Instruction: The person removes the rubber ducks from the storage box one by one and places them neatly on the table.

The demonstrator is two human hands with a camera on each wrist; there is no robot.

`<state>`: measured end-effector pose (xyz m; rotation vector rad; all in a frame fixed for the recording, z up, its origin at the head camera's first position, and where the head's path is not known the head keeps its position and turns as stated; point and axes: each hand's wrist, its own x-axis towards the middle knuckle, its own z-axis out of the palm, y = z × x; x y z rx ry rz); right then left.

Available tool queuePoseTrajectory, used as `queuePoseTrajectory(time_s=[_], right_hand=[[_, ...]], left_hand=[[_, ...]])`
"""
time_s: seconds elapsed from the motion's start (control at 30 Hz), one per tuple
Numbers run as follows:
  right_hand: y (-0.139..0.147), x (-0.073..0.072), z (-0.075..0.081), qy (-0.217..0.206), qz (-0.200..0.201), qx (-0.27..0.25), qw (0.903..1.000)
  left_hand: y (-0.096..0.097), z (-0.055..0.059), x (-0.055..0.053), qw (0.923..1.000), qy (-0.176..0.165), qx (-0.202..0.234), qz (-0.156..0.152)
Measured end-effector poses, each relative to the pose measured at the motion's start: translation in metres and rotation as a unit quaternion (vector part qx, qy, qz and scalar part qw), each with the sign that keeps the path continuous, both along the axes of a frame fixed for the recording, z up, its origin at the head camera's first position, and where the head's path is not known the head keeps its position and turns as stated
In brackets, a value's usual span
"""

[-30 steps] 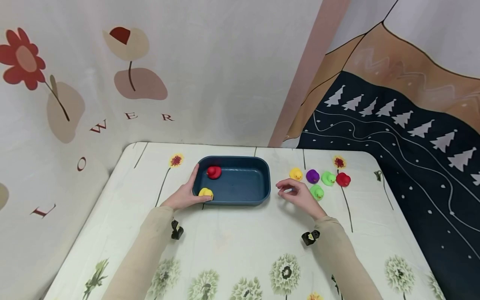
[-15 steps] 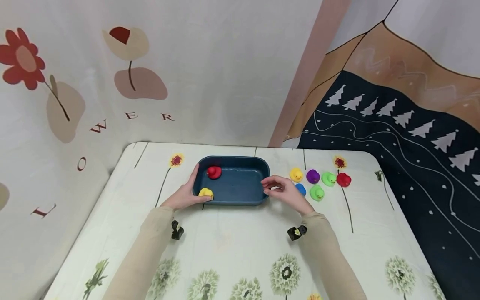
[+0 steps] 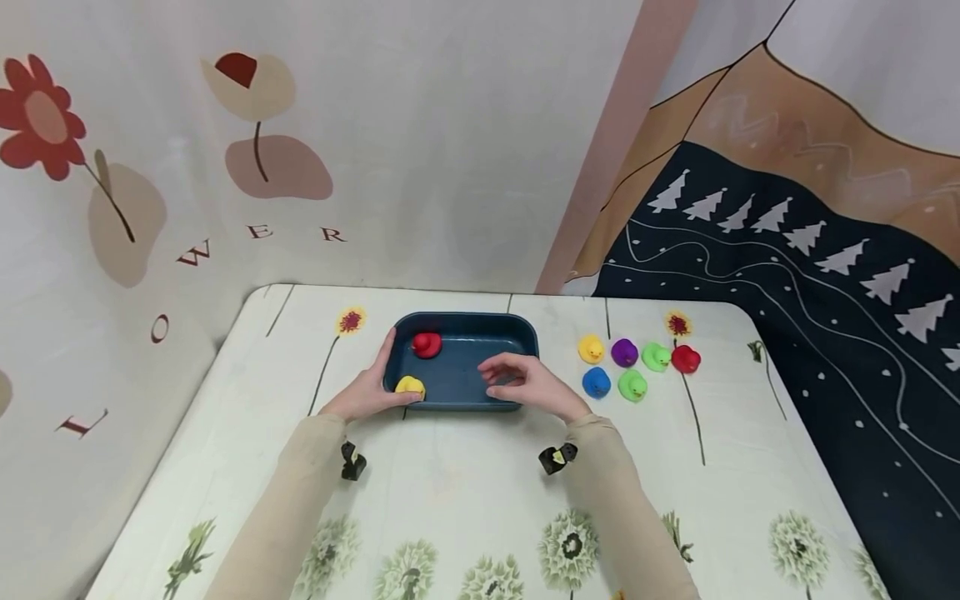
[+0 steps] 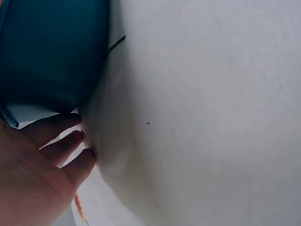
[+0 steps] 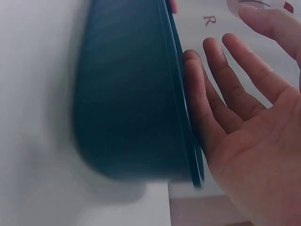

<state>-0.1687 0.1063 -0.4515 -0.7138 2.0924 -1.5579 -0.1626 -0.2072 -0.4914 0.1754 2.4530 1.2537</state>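
My left grip (image 3: 366,391) is spread wide around a corner of the blue tray (image 3: 456,371). I should press firmly so it won't slide. The yellow duck (image 3: 409,385) sits by my left thumb. My right grip (image 3: 531,387), loose with nothing showing inside, is over the tray. The red duck (image 3: 426,345) is left and farther back; I should reach high and pinch softly.

tray (image 4: 51,52): cropped in left wrist view, blurred in right | both sleeves (image 3: 273,508): cropped below
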Motion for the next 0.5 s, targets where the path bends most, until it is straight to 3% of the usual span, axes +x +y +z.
queuePoseTrajectory(time_s=[0.5], right_hand=[[-0.056,-0.006,-0.012,0.010,0.038,0.010,0.9992]], left_hand=[[0.000,-0.002,0.000,1.0000,0.005,0.002,0.001]])
